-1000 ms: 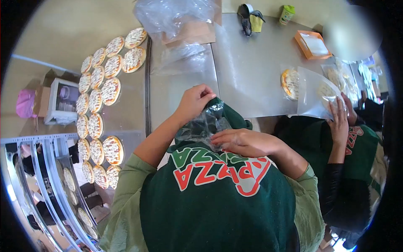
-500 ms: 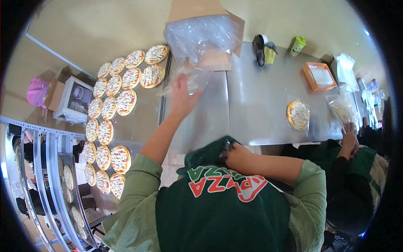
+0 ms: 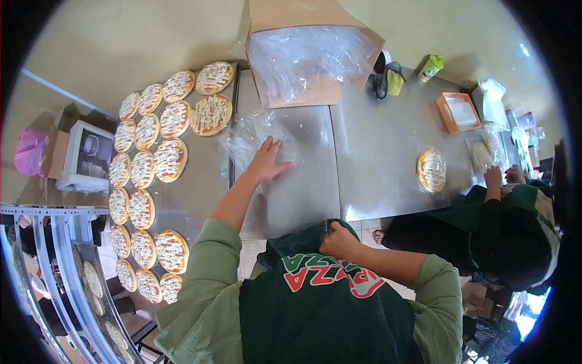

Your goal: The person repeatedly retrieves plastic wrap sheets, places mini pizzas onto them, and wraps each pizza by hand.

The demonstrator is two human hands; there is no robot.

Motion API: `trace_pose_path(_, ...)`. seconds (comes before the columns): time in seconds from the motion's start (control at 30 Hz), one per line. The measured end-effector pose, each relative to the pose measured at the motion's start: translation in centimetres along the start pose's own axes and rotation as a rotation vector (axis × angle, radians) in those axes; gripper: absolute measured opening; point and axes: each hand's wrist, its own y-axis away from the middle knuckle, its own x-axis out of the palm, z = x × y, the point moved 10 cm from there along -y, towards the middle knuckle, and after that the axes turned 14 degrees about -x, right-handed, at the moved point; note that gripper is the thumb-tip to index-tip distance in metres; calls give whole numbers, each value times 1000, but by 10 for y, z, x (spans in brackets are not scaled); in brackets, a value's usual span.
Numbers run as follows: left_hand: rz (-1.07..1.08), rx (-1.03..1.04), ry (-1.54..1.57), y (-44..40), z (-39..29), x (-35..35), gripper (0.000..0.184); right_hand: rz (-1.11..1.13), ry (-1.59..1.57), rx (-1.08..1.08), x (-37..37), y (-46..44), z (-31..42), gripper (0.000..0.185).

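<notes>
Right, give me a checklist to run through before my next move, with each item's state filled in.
1. Left grip on the bag: ok, spread over the clear film on the table.
2. Right grip free: not ok, closed at the apron.
3. Bag's mouth found: cannot tell, the film is clear and crumpled.
4. Box open: ok, with clear plastic showing inside.
5. Pizzas laid out: ok, in rows at the left.
6. Co-worker out of the way: ok, at the table's far right, well apart from both of your arms.
</notes>
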Motion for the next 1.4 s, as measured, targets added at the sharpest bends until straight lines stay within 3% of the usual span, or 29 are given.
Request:
trace_pose_path(0.07,-12,89,197,-1,6,-9,76,-140,151,21,-7,2,1,15)
trace_pose_path(0.17,-24,272,-243,8,14,-25,77,-321,120,51,-25,22,-1,17)
trace_pose_path(0.27,47,321,-405,27,9,-27,74,-233,-159,16,-17,39,0,19)
trace_pose_path(0.3,1,334,-363,27,9,-26,72,2,-339,-34,-18,45,2,23)
trace_pose_path(0.37,-87,360,-277,19,6,-11,68,-77,-692,-60,-67,67,-4,25)
trace_pose_path(0.4,-143,321,-249,10,4,-6,65,-116,-870,-72,-81,73,-11,26)
trace_pose_path(0.47,-254,236,-198,-6,-9,6,58,-415,-1053,-97,-107,85,-42,29)
trace_pose_path(0.53,-264,89,-85,-22,-26,18,50,-650,-1035,101,-124,93,-84,27)
trace_pose_path(0.6,-243,-46,97,-40,-38,35,50,-475,-918,224,-117,88,-103,26)
trace_pose_path(0.7,-230,-46,167,-47,-59,48,48,-577,-978,197,-108,78,-134,23)
trace_pose_path(0.77,-276,46,-1,-30,-80,37,47,-960,-1260,347,-87,84,-187,20)
trace_pose_path(0.87,-262,131,-87,-28,-85,28,45,-1467,-1413,415,-48,87,-255,18)
trace_pose_path(1.0,-293,51,-25,-40,-70,34,43,-1524,-912,486,-25,45,-268,16)
trace_pose_path(1.07,-232,-56,237,-52,-48,39,43,-1499,-630,475,-28,37,-264,18)
trace_pose_path(1.2,-149,-132,725,-63,-28,39,43,-1664,-618,890,13,114,-335,34)
trace_pose_path(1.3,-256,-189,558,-59,-27,40,44,-1907,-435,1212,4,216,-401,50)
trace_pose_path(1.37,-258,-159,494,-54,-45,32,44,-1862,-147,1436,2,245,-443,53)
trace_pose_path(1.4,-260,-148,462,-53,-52,28,45,-1797,-350,1411,9,249,-467,53)
